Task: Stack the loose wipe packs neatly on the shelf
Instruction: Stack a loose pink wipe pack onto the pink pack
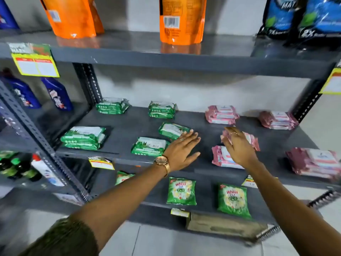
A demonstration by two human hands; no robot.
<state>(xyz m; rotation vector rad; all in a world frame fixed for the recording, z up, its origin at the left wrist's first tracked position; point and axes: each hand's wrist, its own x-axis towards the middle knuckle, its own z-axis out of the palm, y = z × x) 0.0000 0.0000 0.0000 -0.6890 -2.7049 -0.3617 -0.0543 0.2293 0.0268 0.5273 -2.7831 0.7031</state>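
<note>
On the grey middle shelf (206,130) lie two loose green wipe packs, one tilted (171,129) and one nearer the front (149,146). Two loose pink packs lie to the right, one (251,140) partly behind my right hand and one (221,157) at the front edge. My left hand (181,150) hovers flat with fingers spread, just right of the green packs, holding nothing. My right hand (238,145) reaches over the upper pink pack with fingers apart; whether it touches is unclear.
Stacked green packs stand at the back (112,106), (162,109) and front left (84,137). Pink stacks sit at the back (221,114), (277,120) and front right (313,162). Orange pouches (181,19) stand above; green detergent bags (181,191) lie below.
</note>
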